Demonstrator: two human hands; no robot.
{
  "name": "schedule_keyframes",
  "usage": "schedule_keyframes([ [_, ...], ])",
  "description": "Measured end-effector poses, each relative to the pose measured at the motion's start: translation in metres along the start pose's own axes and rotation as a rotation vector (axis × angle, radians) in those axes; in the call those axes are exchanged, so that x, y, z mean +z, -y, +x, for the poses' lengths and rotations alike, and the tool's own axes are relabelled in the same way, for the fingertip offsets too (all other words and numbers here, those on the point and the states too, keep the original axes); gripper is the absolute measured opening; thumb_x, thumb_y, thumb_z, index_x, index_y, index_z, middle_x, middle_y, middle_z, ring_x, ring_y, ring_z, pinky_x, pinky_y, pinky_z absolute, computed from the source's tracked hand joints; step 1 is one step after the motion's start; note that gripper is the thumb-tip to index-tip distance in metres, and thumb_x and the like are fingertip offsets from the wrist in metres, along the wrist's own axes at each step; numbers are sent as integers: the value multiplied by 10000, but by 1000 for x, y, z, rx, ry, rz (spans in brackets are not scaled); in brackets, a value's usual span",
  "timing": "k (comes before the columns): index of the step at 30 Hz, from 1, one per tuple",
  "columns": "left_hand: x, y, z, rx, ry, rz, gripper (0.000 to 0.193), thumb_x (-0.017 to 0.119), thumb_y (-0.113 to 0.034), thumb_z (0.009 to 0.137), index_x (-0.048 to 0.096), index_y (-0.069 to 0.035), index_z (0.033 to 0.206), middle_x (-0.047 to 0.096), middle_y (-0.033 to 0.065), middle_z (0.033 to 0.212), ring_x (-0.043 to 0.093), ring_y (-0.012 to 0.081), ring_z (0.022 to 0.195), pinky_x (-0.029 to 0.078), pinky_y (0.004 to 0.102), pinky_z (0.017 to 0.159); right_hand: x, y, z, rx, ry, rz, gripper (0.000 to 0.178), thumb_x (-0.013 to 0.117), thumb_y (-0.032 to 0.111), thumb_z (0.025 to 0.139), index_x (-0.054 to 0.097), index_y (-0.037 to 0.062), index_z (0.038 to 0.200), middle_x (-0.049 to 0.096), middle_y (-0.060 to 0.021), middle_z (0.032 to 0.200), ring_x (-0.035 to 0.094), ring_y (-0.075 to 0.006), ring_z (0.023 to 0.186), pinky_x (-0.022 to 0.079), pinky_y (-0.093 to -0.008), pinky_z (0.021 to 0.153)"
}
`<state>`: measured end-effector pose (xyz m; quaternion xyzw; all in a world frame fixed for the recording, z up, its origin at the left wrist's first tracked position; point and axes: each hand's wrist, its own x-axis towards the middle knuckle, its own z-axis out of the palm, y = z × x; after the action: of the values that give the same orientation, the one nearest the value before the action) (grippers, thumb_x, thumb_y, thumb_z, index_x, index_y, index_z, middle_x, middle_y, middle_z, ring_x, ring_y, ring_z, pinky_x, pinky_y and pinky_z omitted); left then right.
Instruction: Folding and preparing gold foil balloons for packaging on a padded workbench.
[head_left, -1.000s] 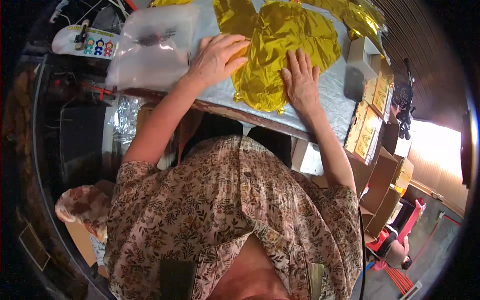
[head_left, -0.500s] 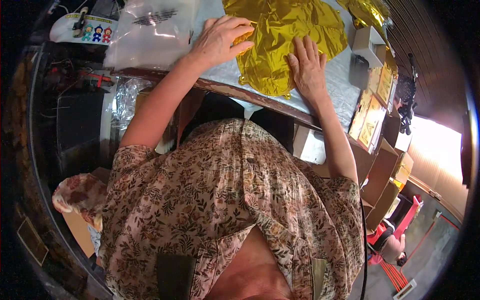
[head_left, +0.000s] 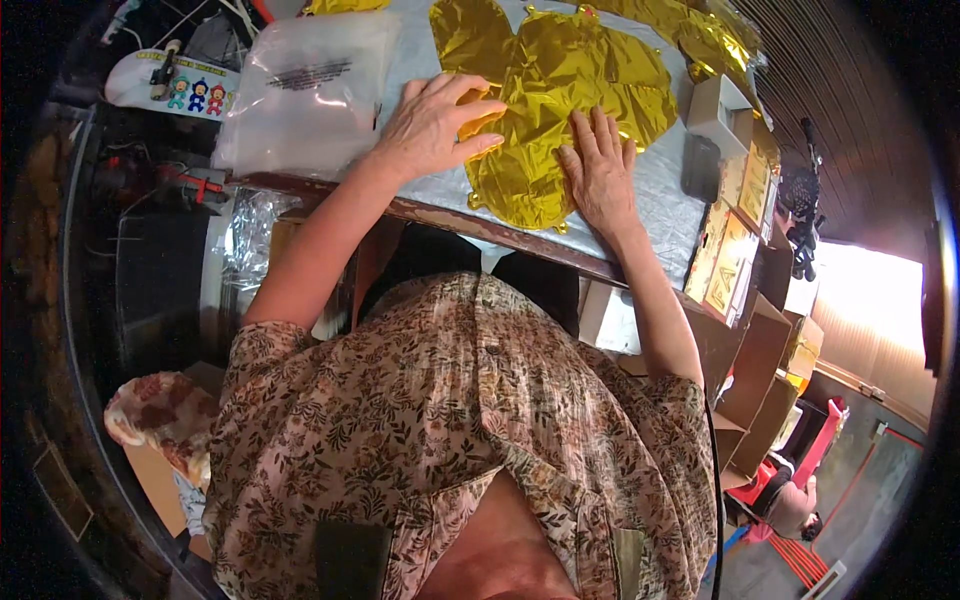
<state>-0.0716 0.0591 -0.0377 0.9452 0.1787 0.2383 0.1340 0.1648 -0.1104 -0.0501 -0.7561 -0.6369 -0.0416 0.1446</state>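
A flat gold foil balloon (head_left: pixel 560 85), creased and with small tabs along its rim, lies on the grey-covered table (head_left: pixel 655 205). My left hand (head_left: pixel 425 130) is at the balloon's left edge, its fingers curved and its thumb held apart from them. Gold foil shows between those fingers, but nothing appears gripped. On the balloon's lower right edge rests my right hand (head_left: pixel 603 180), palm down with the fingers stretched out. Clear plastic bags (head_left: pixel 300 120) lie flat to the left of my left hand.
More gold foil (head_left: pixel 690 30) lies at the far right. Along the right edge stand a white open box (head_left: pixel 715 105), a dark oblong object (head_left: pixel 701 165) and printed boxes (head_left: pixel 730 260). Open cartons (head_left: pixel 750 370) are below. Another person (head_left: pixel 785 500) is at the lower right.
The view has shifted, so the table and balloon sit lower in the picture and more of the far side shows. Both hands keep nearly the same places at the balloon.
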Motion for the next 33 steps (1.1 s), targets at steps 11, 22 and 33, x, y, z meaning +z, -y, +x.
schedule_keyframes([
  [11,-4,-2,1,-1,1,-8,424,726,-411,921,720,-181,1278,596,87,1362,545,280,1238,364,438,1020,-1,1,0,11,-17,19,556,542,349,1051,439,89,1531,376,-231,1594,327,-414,1485,222,-624,1185],
  [22,-10,-7,9,-9,12,-7,429,732,-345,913,682,-168,1301,593,91,1368,567,316,1227,392,461,1021,1,-1,0,22,-51,75,591,566,338,1029,427,70,1536,349,-232,1610,316,-406,1498,234,-630,1184],
  [33,-12,-45,104,124,-130,-180,218,743,-64,881,739,-48,1099,678,123,1188,646,318,1103,523,400,926,-157,-115,-39,326,-251,565,508,679,195,997,552,54,1468,512,-179,1541,441,-291,1460,323,-378,1206],
])
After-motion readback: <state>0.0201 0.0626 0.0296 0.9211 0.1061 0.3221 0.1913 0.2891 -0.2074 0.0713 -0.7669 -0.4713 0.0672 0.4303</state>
